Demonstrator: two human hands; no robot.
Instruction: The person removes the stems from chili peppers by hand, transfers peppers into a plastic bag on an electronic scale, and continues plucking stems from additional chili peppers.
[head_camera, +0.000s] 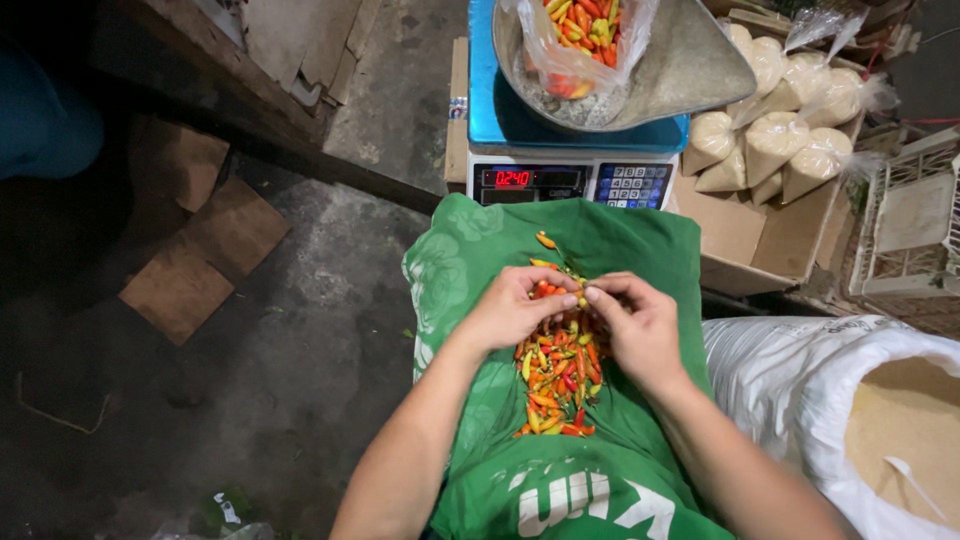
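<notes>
Both hands, left hand and right hand, pinch one chili above the lap's chili pile, the bag beyond partly filled.

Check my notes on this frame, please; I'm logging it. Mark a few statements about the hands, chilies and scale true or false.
1. Both hands, left and right, meet over the chilies. True.
2. The chilies lie on a blue cloth. False: the cloth is green.
3. A bag of chilies sits in the scale pan. True.
4. The sack is black. False: white.
</notes>
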